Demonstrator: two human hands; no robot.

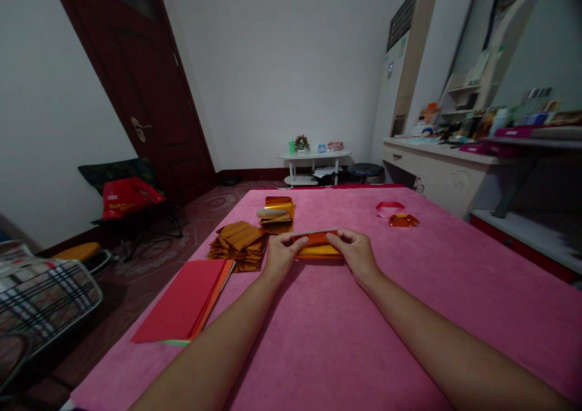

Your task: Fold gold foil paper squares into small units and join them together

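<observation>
Between my two hands is a piece of shiny gold-orange foil paper (318, 250), partly folded, just over the pink cloth. My left hand (280, 253) pinches its left end, thumb on the near side. At the right end, my right hand (357, 250) grips it in the same way. Left of my left hand lies a thick pile of folded gold paper (240, 241). Behind that is a smaller stack of gold foil sheets (278, 205) with a smooth grey oval object (271, 213) on top. Two folded foil shapes, one pink (390, 208) and one gold (404, 220), rest farther right.
Red and orange paper sheets (186, 299) lie at the left edge of the pink-covered table (345, 338). A chair with a red bag (130, 197) stands to the left. On the right is a white dresser (445, 168) with bottles; a small white table (313, 155) stands by the wall.
</observation>
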